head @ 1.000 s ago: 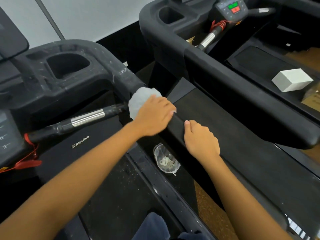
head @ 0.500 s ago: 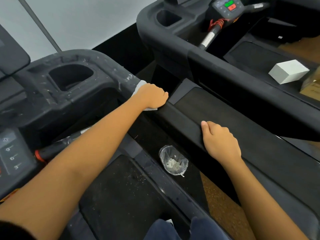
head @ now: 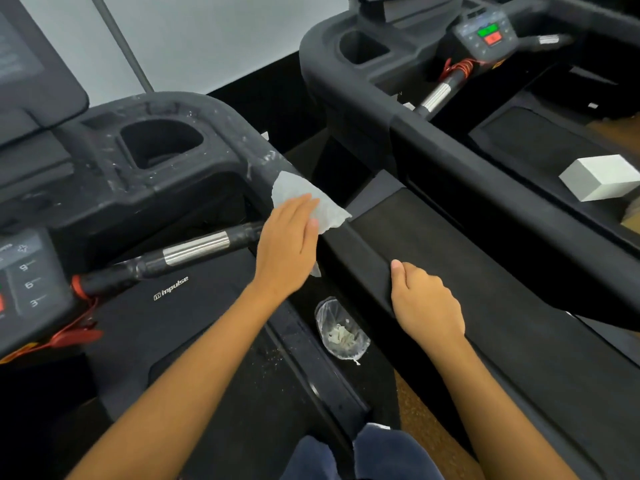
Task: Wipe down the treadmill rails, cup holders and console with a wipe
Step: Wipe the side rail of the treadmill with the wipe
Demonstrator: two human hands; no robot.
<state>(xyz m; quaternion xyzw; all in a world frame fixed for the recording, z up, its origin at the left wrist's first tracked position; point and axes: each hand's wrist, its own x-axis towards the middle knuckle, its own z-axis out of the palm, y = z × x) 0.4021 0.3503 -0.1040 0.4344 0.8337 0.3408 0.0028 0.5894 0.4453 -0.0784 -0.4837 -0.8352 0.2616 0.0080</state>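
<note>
A white wipe [head: 294, 190] lies over the top of the black right rail [head: 450, 244], just below the dusty, white-flecked corner beside the cup holder [head: 162, 143]. My left hand [head: 287, 251] presses flat on the wipe with fingers stretched out; a corner of the wipe shows under the palm. Lower down the same rail, my right hand [head: 426, 303] grips the rail's inner edge, fingers curled over the top and thumb up. The console keypad [head: 31, 271] is at the far left edge.
A silver-and-black handlebar [head: 194, 251] runs left from the rail under my left wrist. A clear plastic bag of scraps [head: 341, 330] lies on the deck side below. A second treadmill [head: 450, 168] stands to the right, with a white box [head: 602, 178] on it.
My left hand has slid the wipe a little back down the rail from the corner, and its fingers now lie flatter. My right hand keeps its grip on the rail.
</note>
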